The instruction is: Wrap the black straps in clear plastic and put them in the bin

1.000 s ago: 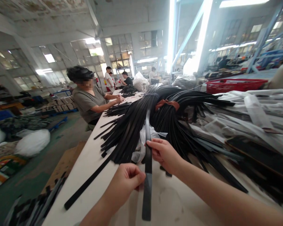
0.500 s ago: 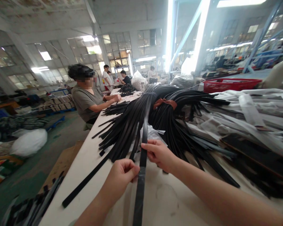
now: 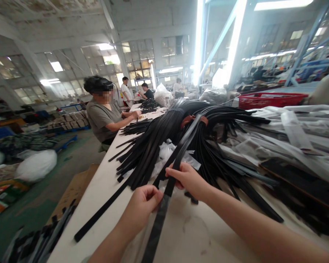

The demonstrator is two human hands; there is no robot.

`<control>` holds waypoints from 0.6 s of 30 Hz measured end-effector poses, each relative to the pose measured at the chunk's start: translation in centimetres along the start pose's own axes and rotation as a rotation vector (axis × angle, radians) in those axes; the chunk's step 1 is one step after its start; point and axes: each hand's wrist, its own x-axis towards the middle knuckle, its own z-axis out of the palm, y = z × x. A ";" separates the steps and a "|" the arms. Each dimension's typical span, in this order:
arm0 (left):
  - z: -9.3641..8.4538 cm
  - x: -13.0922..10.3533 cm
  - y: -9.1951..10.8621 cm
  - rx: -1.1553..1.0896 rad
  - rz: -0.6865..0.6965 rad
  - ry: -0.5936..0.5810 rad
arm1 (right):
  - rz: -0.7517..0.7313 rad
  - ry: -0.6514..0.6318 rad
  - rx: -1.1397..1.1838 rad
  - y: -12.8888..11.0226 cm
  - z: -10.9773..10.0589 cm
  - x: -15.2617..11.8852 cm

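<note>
A long black strap [image 3: 178, 157] runs from the pile toward me, its near part inside a thin clear plastic sleeve [image 3: 156, 231]. My right hand [image 3: 186, 179] is closed, pinching the strap between thumb and fingers just above the sleeve's mouth. On the other side, my left hand [image 3: 145, 200] is closed in a pinch at the edge of the sleeve's mouth. Beyond both hands lies a large pile of black straps [image 3: 153, 146], part of it tied with a brown band [image 3: 189, 119]. Crumpled clear plastic [image 3: 164, 155] rests among the straps.
The pale table [image 3: 98, 204] stretches away from me. A person in a grey-brown shirt [image 3: 100, 118] works at its left edge. White sleeves [image 3: 298, 128] are heaped at right, with a red crate [image 3: 274, 100] behind. Straps [image 3: 44, 237] stand below the table at left.
The strap's upper part has swung to the right across the tied bundle, and its sleeved lower end now slants to the left. Both hands keep their pinch in nearly the same place.
</note>
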 end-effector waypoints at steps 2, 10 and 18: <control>0.4 0.0 -0.1 -0.004 -0.048 -0.047 | -0.006 -0.017 -0.087 0.4 0.0 0.1; 1.1 0.2 -1.0 -0.071 -0.157 -0.096 | -0.104 0.032 -0.221 1.2 0.3 0.0; 0.1 -0.7 0.1 -0.178 -0.037 -0.091 | -0.126 0.044 -0.142 1.4 -2.3 1.7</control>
